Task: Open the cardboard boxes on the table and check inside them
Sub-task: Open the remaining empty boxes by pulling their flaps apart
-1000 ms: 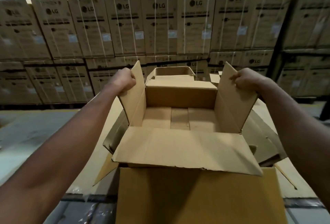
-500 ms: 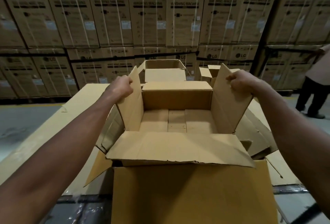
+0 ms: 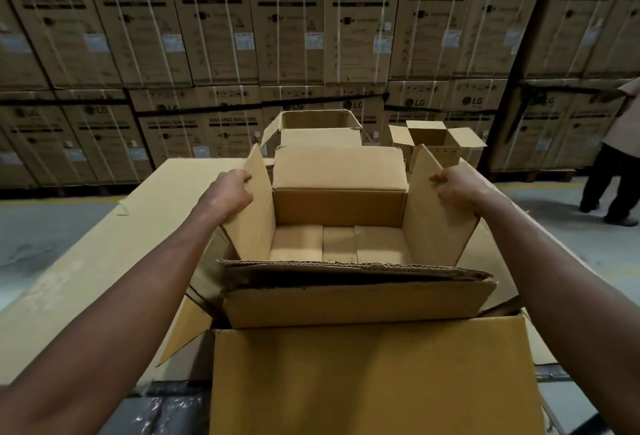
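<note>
Cardboard box point(image 3: 339, 247) open — left hand point(image 3: 227, 194), right hand point(image 3: 457, 187) gripping upright side flaps.

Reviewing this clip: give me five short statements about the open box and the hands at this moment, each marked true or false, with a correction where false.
1. The left hand grips the left side flap of the open box. True.
2. The right hand rests flat on the table, holding nothing. False: it grips the right side flap, which stands up.
3. The open box is packed with bottles. False: only its bare cardboard floor shows.
4. Two more opened boxes, a wider box and a small box, stand behind it. True.
5. The stacked cartons in the background are plain, with no print. False: they read LG and WASHING MACHINE.
</note>
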